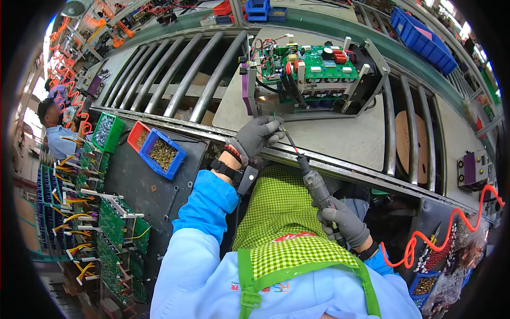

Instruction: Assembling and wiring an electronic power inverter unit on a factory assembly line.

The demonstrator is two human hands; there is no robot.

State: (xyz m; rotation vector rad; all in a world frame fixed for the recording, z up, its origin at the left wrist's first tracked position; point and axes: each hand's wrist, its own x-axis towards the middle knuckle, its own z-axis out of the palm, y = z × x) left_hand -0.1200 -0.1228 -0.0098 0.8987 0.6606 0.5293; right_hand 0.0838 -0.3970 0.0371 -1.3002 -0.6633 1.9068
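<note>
My right hand point(346, 223), in a grey glove, is wrapped round a dark power screwdriver point(317, 187). Its long thin bit points away from me, up and to the left. At the tip of the bit is my left hand point(257, 136), also gloved in grey, with fingertips pinched together. Whatever sits between those fingertips is too small to name. Just beyond both hands stands an open-framed electrical unit point(316, 80) with a green circuit board, wires, a black fan side and a purple front panel. It rests on a pale board point(234, 109) on the roller conveyor.
Left of me, a blue bin point(162, 154) of brass-coloured screws, a red bin point(139, 136) and a green bin point(107, 133) stand on a dark bench. Green circuit boards point(114, 223) are stacked nearer. An orange coiled hose point(441, 242) hangs at right. A person point(59, 135) sits far left.
</note>
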